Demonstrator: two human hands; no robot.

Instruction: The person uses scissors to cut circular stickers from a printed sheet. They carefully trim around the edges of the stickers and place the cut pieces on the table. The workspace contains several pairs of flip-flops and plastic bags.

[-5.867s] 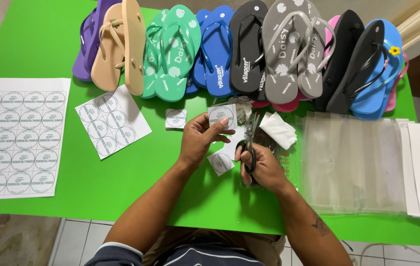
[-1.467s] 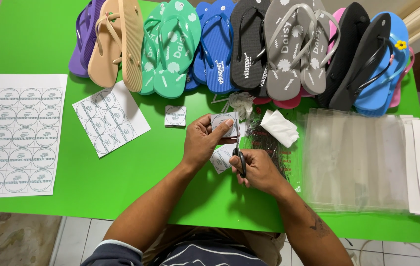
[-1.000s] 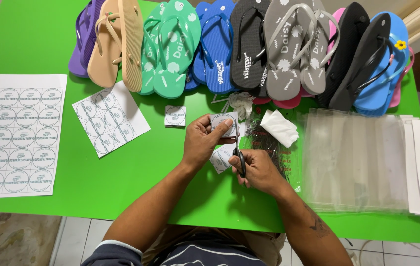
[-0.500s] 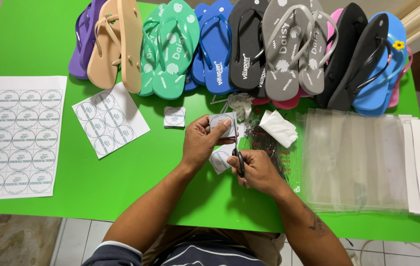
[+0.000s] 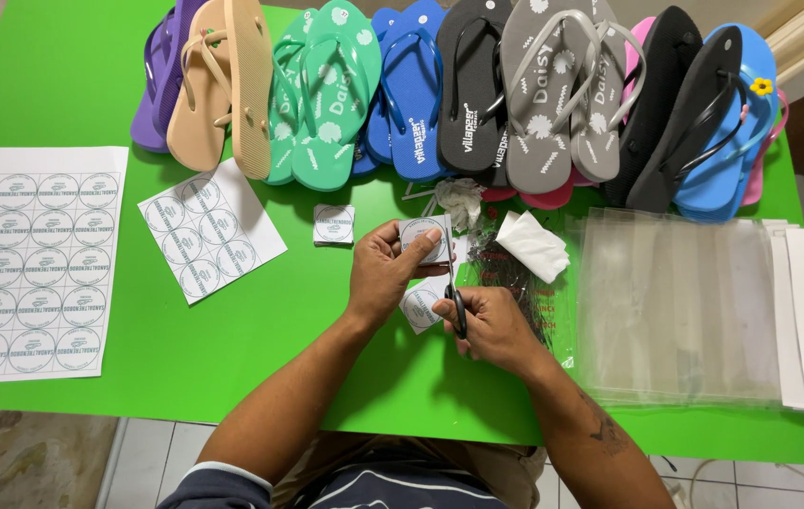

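Scissors point(image 5: 458, 311) moved lower, closed in the right hand point(image 5: 491, 325). Left hand point(image 5: 383, 273) pinches one label point(image 5: 423, 239). Two label sheets point(image 5: 29, 264) lie left on the surface point(image 5: 232, 330).

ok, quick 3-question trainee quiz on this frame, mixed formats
1. True or false: the left hand holds a small square label cutout.
2. The right hand grips: A) pen B) scissors C) tape.
3. Fill in: the stack of clear plastic bags lies on the person's ____ side of the green table.

Key: 1 true; 2 B; 3 right.
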